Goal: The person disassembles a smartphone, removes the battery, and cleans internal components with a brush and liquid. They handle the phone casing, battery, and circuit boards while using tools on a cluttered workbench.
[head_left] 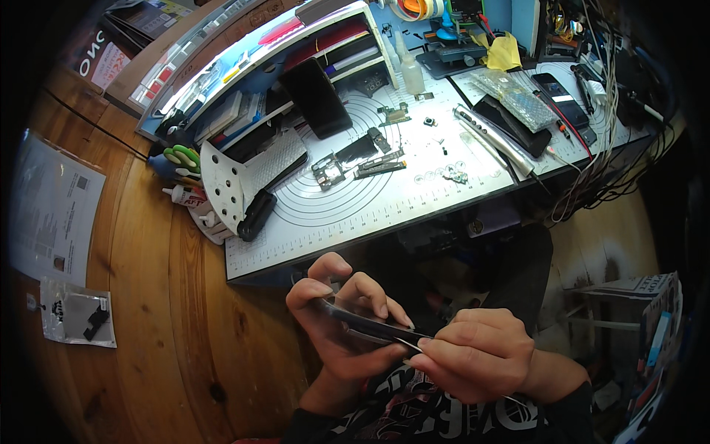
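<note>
My left hand [325,354] grips a slim dark phone [362,323] over my lap, in front of the bench edge. Its fingers curl over the far edge while the thumb presses along the near side. The phone is tilted, with its thin edge toward me. At the phone's right end my right hand [477,354] is closed in a pinch. A thin pale sliver [409,343] shows between its fingertips and the phone; I cannot make out what it is.
Loose phone parts [379,164] lie on the white ruled mat [310,240]. A dark-screened device [316,100] leans against the shelf. Silver pen-like tools [494,140], a bubble-wrap package [515,100] and tangled cables [592,159] are at right. A small plastic bag [78,312] lies on the wooden surface at left.
</note>
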`<state>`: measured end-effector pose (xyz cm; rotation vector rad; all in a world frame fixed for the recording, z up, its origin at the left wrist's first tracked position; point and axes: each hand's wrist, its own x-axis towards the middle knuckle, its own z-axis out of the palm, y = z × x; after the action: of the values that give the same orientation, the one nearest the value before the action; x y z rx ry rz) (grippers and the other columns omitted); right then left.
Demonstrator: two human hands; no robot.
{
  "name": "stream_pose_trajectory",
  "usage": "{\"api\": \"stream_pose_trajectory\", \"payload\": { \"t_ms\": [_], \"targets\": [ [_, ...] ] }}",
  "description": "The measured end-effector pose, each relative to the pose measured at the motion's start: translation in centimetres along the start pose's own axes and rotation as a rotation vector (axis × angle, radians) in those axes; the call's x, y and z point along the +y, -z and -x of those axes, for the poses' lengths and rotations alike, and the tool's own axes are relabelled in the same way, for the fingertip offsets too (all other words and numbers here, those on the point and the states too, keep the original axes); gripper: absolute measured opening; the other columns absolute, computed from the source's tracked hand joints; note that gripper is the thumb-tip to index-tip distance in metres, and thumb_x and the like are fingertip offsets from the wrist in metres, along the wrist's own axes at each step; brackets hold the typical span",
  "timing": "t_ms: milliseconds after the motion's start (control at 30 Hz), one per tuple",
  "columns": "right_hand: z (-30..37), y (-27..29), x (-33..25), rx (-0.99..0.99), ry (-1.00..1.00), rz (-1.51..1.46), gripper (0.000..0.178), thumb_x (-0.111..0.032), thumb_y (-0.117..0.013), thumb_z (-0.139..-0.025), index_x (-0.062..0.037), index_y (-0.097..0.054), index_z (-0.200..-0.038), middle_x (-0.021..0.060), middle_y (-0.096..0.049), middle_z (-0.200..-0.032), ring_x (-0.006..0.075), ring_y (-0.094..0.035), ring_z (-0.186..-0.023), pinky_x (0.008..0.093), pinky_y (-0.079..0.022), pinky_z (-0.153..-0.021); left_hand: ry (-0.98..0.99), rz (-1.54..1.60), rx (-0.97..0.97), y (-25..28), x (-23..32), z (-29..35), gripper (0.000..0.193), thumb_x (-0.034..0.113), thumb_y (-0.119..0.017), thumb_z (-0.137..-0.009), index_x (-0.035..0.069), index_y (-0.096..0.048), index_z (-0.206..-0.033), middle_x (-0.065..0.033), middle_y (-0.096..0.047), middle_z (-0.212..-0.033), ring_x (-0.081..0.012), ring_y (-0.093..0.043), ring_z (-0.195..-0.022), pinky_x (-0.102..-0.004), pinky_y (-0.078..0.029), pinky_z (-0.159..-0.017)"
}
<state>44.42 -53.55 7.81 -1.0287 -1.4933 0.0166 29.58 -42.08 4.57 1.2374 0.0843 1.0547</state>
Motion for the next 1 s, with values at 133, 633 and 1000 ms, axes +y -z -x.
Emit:
{"api": "stream_pose_trajectory", "payload": {
  "t_ms": [133,633,1000],
  "targets": [
    [-0.2,0.2,0.1,-0.024,-0.034,-0.05,0.017,0.002,-0.083,-0.078,0.0048,-0.07,-0.087,0.0075,-0.06,-0.069,0.0178,-0.057,-0.052,0.0302,-0.043,-0.043,-0.025,-0.004,-0.025,-0.2,0.0,-0.3,0.098,-0.012,-0.088,-0.064,0.023,-0.03,-0.134,-0.0126,-0.031,-0.138,-0.019,-0.056,-0.089,-0.0374,-0.067,-0.067],
    [-0.5,0.7,0.9,-0.087,-0.171,-0.237,0.013,-0.001,-0.083,-0.081,0.0008,-0.072,-0.087,0.008,-0.063,-0.069,0.0201,-0.061,-0.054,0.0307,-0.046,-0.046,-0.04,-0.094,-0.007,-0.1,0.0,-0.2,0.091,-0.007,-0.082,-0.067,0.022,-0.028,-0.134,-0.013,-0.03,-0.137,-0.0184,-0.054,-0.084,-0.0347,-0.067,-0.065],
    [-0.7,1.2,-0.8,-0.065,0.079,0.085,0.016,-0.002,-0.082,-0.078,0.0035,-0.068,-0.082,0.0033,-0.052,-0.067,0.0131,-0.049,-0.047,0.0283,-0.037,-0.04,-0.082,-0.217,-0.034,0.2,-0.7,0.2,0.093,-0.009,-0.084,-0.068,0.022,-0.027,-0.134,-0.0139,-0.03,-0.137,-0.0169,-0.055,-0.084,-0.0338,-0.066,-0.065]
  ]
}}
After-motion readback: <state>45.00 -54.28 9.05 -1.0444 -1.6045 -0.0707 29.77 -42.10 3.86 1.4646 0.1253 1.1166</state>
